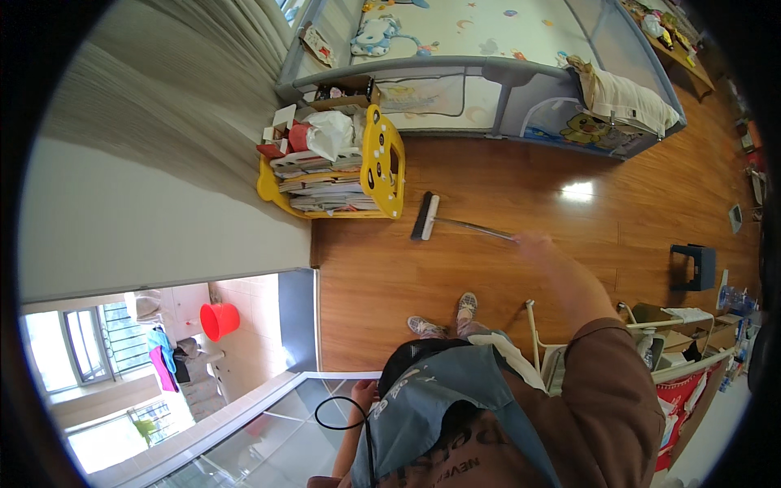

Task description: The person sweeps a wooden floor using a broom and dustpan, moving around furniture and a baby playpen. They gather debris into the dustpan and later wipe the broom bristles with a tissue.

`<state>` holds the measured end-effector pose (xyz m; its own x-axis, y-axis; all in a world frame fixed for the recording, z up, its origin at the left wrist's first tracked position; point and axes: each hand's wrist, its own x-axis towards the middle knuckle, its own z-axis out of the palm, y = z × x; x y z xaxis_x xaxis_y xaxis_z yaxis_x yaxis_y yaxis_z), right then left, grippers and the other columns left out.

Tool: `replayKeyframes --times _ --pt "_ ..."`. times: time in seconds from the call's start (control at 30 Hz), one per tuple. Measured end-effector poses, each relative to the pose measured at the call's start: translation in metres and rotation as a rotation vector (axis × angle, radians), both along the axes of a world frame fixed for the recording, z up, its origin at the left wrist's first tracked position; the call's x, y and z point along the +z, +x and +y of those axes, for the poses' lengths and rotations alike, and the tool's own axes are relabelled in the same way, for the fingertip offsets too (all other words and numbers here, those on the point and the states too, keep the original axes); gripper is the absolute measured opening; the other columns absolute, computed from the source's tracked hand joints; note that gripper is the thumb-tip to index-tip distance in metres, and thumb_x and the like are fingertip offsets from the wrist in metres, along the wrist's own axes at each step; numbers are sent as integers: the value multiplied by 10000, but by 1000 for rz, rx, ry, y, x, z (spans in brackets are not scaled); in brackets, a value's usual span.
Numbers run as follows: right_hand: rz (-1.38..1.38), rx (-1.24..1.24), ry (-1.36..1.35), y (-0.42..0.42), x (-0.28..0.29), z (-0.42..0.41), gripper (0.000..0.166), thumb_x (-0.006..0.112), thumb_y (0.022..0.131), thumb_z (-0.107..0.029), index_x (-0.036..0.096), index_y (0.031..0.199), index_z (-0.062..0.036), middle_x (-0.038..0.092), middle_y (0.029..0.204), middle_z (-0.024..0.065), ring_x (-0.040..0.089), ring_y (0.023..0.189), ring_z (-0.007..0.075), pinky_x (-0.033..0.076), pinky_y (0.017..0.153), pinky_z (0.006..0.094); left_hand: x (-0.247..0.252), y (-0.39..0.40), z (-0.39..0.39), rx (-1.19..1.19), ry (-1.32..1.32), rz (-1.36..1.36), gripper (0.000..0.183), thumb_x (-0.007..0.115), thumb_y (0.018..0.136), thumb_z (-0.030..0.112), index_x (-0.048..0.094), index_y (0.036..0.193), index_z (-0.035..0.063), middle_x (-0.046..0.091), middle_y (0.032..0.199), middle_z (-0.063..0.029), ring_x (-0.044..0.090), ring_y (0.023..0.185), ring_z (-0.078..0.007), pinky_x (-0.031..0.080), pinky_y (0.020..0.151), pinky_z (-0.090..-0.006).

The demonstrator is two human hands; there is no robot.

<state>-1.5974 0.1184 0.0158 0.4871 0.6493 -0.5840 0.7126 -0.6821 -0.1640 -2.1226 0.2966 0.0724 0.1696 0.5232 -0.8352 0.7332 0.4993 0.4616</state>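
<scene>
My right hand [534,244] grips the metal handle of a broom [473,226], held out ahead of me. The broom's head [432,218], white with dark bristles, rests on the wood floor [378,268] just right of a yellow children's bookshelf [382,168]. Down by my side, my left hand [364,393] is beside a black mesh item [407,361] at my waist and near the white frame of a glass door. Its fingers are partly hidden, so whether it holds anything is unclear. A black cable loop hangs over that forearm.
Ahead stands a grey playpen [488,67] with a cloth [631,100] over its corner. A dark stool [695,267] is to the right, near a metal-framed chair [537,341]. At left, a doorway opens to a tiled area with a red bucket [219,321].
</scene>
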Motion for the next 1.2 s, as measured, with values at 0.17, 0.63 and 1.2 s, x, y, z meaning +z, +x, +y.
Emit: replayKeyframes --times 0.17,0.63,1.2 --pt "-41 -65 -304 42 42 -89 312 430 744 -98 533 1025 -188 567 917 79 538 868 237 440 708 355 -81 -39 -1 -476 208 93 197 524 753 196 578 684 18 539 546 -13 495 514 -97 387 455 -240" --pt "-181 -252 -210 69 140 -157 266 416 756 -111 568 970 -153 577 878 100 537 830 271 441 687 369 -98 22 26 -281 96 -132 178 506 758 154 544 817 -10 560 648 -79 551 545 -155 434 447 -251" --pt "-121 0 7 213 32 189 282 395 779 -142 561 1002 -189 559 970 72 516 904 249 427 740 354 -95 148 153 -106 -161 -43 198 520 763 165 523 871 -1 557 692 -92 558 575 -178 437 462 -264"
